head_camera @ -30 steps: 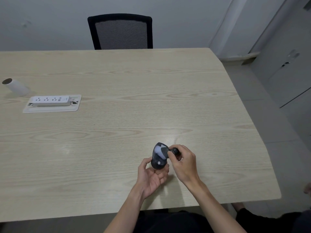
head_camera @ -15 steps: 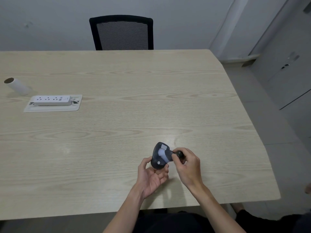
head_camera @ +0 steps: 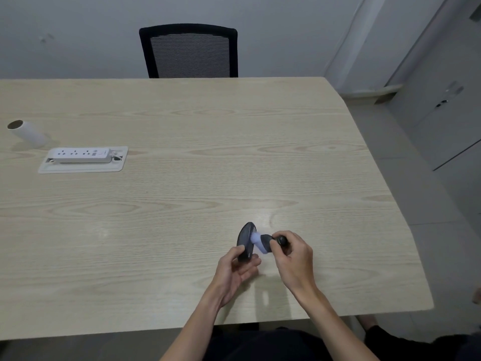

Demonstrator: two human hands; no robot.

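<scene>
Two grips: left hand (head_camera: 235,267) holds the dark shell (head_camera: 246,238), right hand (head_camera: 294,259) pinches the knob (head_camera: 282,241) (lavender piece (head_camera: 256,239) between).

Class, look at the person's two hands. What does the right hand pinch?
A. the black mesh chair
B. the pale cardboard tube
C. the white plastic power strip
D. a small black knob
D: the right hand pinches the small black knob at the end of a pale lilac piece, while the left hand grips the dark grey oval shell. The white plastic power strip and pale cardboard tube lie untouched far to the left.
</scene>
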